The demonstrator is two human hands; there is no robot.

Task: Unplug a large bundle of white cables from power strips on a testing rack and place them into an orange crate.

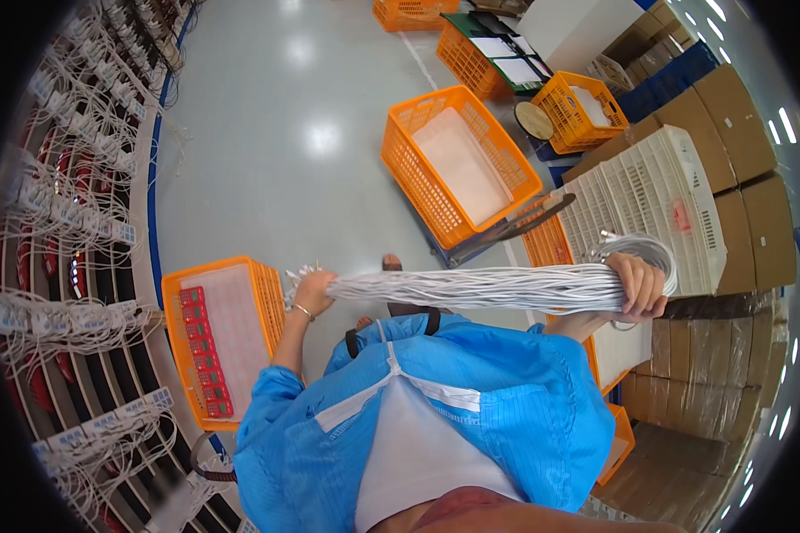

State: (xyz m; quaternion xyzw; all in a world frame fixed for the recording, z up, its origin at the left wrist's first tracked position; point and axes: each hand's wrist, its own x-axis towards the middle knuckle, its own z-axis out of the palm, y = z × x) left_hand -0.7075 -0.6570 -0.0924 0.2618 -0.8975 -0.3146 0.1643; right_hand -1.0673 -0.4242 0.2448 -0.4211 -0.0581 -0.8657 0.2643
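Note:
A thick bundle of white cables (480, 288) stretches straight across in front of my body. My left hand (315, 291) is closed round its left end, where small connector ends stick out past the fingers. Toward the other end, my right hand (636, 288) grips the bundle, and the cables loop back in a coil beyond it. Below and left of my left hand stands an orange crate (260, 293) with a pale lining. A row of red devices (199, 351) with small screens lies along its left side.
To the left, racks (71, 320) carry many white cables and plugs. An orange crate (409, 191) sits on a blue trolley (458, 253) ahead. White plastic crates (649, 209) and stacked cardboard boxes (729, 124) line the right. More orange crates (578, 133) stand farther off on the grey floor (267, 133).

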